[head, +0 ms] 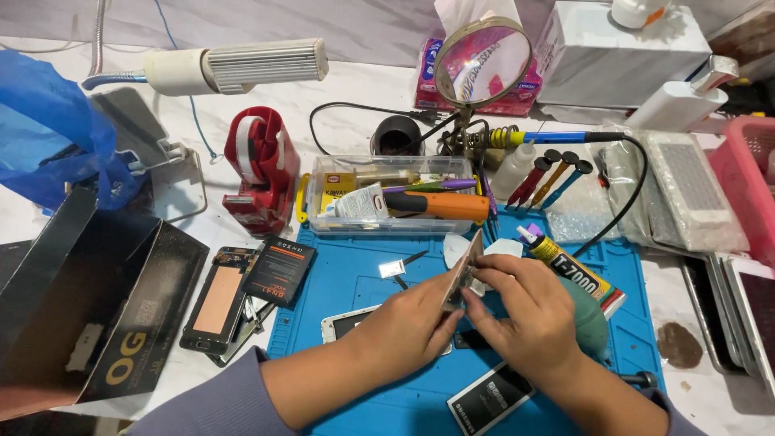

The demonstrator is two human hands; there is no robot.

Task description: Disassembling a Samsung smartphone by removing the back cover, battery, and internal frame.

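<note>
My left hand (408, 323) and my right hand (529, 311) meet over the blue work mat (347, 278). Together they hold a thin flat phone part (466, 266), tilted on edge, its upper corner pointing away from me. The left hand's fingers pinch its lower end; the right hand's fingers press along its side. Under my hands lies a white phone frame (343, 323), mostly hidden. A black phone battery (488, 397) lies near my right wrist. A tube of glue (569, 266) rests just right of my right hand.
A clear tool tray (387, 198) with an orange tool sits behind the mat, beside a red tape dispenser (260, 169). An opened phone (219, 299) and black battery (280, 270) lie left. A magnifier (483, 63), soldering iron (557, 137), screwdrivers (553, 173), black box (89, 299) surround.
</note>
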